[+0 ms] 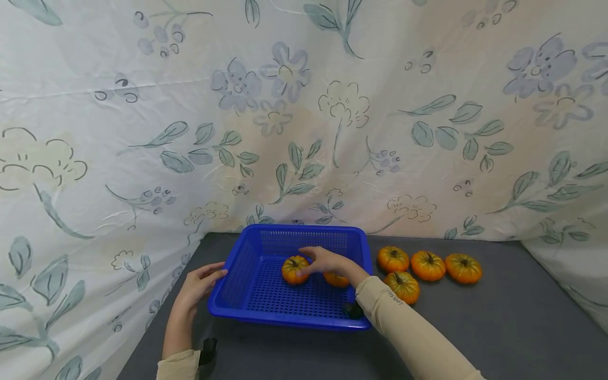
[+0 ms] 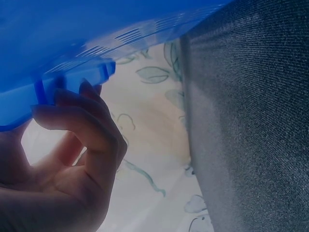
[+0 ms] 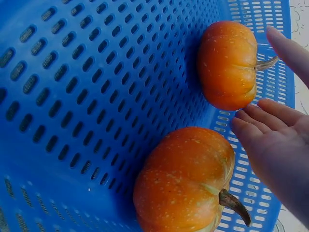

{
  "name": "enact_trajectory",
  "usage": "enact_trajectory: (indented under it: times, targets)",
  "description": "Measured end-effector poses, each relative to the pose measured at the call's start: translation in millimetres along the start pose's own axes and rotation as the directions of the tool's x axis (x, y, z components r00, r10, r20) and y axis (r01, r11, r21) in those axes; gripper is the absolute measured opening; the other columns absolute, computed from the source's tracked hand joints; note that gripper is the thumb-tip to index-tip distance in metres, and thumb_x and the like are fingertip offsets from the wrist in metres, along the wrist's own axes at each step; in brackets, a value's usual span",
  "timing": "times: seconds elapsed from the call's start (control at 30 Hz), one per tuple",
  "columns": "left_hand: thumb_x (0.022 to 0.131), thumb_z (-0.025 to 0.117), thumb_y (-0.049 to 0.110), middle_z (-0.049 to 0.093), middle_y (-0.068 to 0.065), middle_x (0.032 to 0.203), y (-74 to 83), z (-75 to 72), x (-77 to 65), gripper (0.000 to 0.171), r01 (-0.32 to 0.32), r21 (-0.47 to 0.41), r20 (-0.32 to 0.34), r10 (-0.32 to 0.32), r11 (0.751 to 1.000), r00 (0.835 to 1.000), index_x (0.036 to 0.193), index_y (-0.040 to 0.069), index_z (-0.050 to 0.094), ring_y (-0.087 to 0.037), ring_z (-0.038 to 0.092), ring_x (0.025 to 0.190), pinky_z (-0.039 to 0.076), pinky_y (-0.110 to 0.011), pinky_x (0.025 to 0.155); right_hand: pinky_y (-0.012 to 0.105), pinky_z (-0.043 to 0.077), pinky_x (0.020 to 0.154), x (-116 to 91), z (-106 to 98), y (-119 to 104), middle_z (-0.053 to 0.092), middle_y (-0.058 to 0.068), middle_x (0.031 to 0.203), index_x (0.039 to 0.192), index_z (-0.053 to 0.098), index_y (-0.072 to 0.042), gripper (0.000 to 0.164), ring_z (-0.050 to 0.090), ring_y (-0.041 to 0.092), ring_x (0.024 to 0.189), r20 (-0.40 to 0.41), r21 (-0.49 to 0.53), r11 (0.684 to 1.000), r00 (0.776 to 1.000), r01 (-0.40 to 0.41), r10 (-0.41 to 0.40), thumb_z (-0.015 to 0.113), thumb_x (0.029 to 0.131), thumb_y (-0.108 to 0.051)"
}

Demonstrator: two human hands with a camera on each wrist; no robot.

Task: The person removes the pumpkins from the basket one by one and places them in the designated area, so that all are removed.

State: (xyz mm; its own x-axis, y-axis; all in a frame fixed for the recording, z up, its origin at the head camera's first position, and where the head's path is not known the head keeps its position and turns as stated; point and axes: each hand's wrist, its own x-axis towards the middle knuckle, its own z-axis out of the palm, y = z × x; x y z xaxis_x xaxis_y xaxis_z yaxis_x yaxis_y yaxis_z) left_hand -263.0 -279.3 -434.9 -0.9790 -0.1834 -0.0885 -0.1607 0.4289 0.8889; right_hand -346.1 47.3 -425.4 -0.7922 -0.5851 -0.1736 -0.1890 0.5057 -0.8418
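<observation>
Currently, right hand (image 1: 328, 262): inside the blue basket (image 1: 285, 319), thumb and fingers parted widely on either side of the first pumpkin (image 1: 292, 272); not curled around it; fingertips very close to its skin, actual contact hard to tell.
Pumpkin between the fingers: orange and ribbed, set on the slotted floor around the middle of the basket, stem upward.
Second pumpkin (image 1: 335, 281): also on the basket floor, to the right of the other and apart from it; partly hidden beneath the right hand in the head view, dark bent stem plain in the right wrist view.
Left hand (image 1: 199, 285): at the basket's left rim, fingers bent, rim pinched between thumb and fingertips.
Basket: plastic, pierced with slots in floor and walls, resting on the dark grey table (image 1: 513, 311).
Outside the basket: four more pumpkins at its right; rear left pumpkin (image 1: 392, 259), middle pumpkin (image 1: 428, 265) and far right pumpkin (image 1: 463, 268) in a loose row, front pumpkin (image 1: 401, 287) nearer the person, partly covered by the right sleeve (image 1: 413, 322).
Backdrop: pale cloth (image 1: 285, 174) printed with leaves and flowers, hanging behind the table.
</observation>
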Motion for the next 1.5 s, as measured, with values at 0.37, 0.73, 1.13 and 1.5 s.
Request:
enact_trajectory:
  times: [0.37, 0.73, 1.13, 1.5]
  targets:
    - [0.094, 0.064, 0.036, 0.058, -0.02, 0.134, -0.3, -1.1, 0.0, 0.055, 0.003, -0.012, 0.005, -0.003, 1.0, 1.0, 0.138, 0.004, 0.054, -0.023, 0.061, 0.107, 0.053, -0.04, 0.087, 0.05, 0.033, 0.114, -0.1, 0.0, 1.4, 0.047, 0.015, 0.148, 0.139, 0.05, -0.005, 0.057, 0.041, 0.034, 0.139, 0.048, -0.021, 0.999, 0.998, 0.029, -0.028, 0.073, 0.087, -0.017]
    - [0.093, 0.066, 0.034, 0.065, -0.013, 0.125, 0.2, -2.3, -0.5, 0.054, -0.005, -0.042, 0.01, 0.006, 0.999, 1.0, 0.136, 0.003, 0.055, -0.011, 0.062, 0.092, 0.053, -0.032, 0.08, 0.047, 0.033, 0.115, -0.4, 1.5, 1.0, 0.047, 0.016, 0.148, 0.137, 0.05, -0.001, 0.055, 0.038, 0.033, 0.142, 0.125, 0.008, 0.999, 0.991, 0.049, -0.049, 0.072, 0.086, -0.005]
    - [0.093, 0.065, 0.034, 0.062, -0.017, 0.129, -0.8, -1.8, -0.2, 0.054, -0.011, -0.026, 0.009, 0.011, 1.0, 1.0, 0.137, 0.003, 0.055, -0.015, 0.062, 0.097, 0.054, -0.036, 0.082, 0.045, 0.034, 0.114, 0.5, 2.5, 2.2, 0.046, 0.018, 0.148, 0.137, 0.049, 0.001, 0.055, 0.038, 0.034, 0.142, 0.218, 0.007, 0.998, 0.974, 0.065, -0.065, 0.07, 0.087, -0.003]
    - [0.093, 0.066, 0.033, 0.062, -0.014, 0.129, 1.7, -2.1, 0.6, 0.056, 0.013, -0.076, 0.027, -0.011, 0.997, 1.0, 0.138, 0.003, 0.053, -0.011, 0.063, 0.096, 0.055, -0.033, 0.081, 0.04, 0.042, 0.11, 2.8, 4.5, 6.0, 0.053, 0.017, 0.143, 0.137, 0.051, 0.001, 0.053, 0.048, 0.031, 0.135, 0.241, 0.009, 0.997, 0.967, 0.08, -0.08, 0.069, 0.087, 0.0]
